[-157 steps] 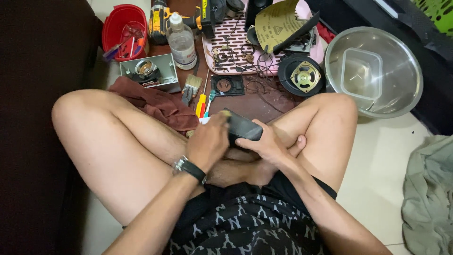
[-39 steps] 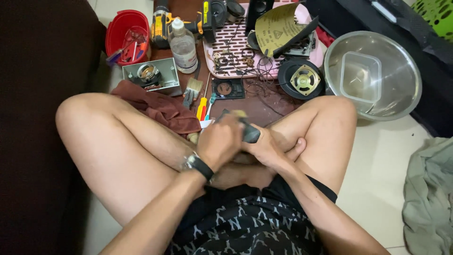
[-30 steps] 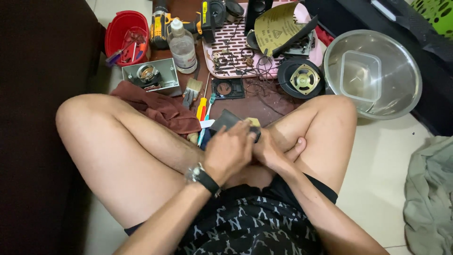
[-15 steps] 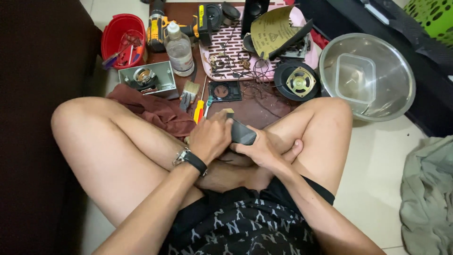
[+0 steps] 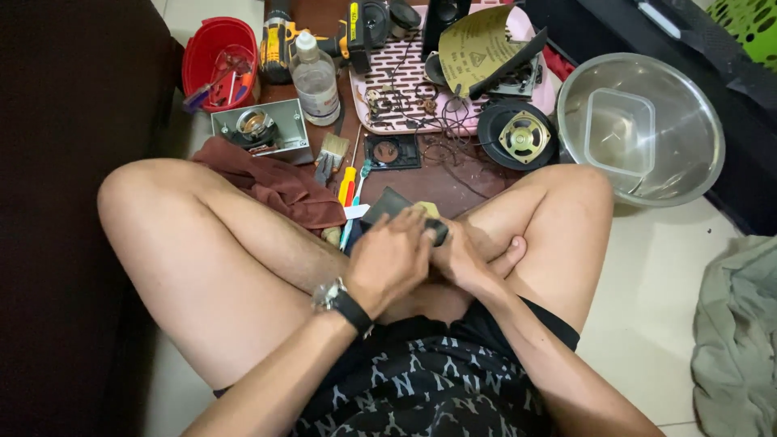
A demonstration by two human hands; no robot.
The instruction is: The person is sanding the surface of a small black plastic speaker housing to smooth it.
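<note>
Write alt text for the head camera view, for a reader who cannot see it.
A person sitting cross-legged holds a small black flat object over their lap, left hand pressed on top and right hand gripping beside it. Ahead lie a paintbrush, a clear bottle, a round speaker and a steel bowl.

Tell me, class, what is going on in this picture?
A person sits cross-legged on the floor, working on a small dark flat object held over the lap. The left hand presses on top of it while the right hand steadies it from beside. In front lie a paintbrush, a small speaker, a clear bottle, a cordless drill and a steel bowl.
</note>
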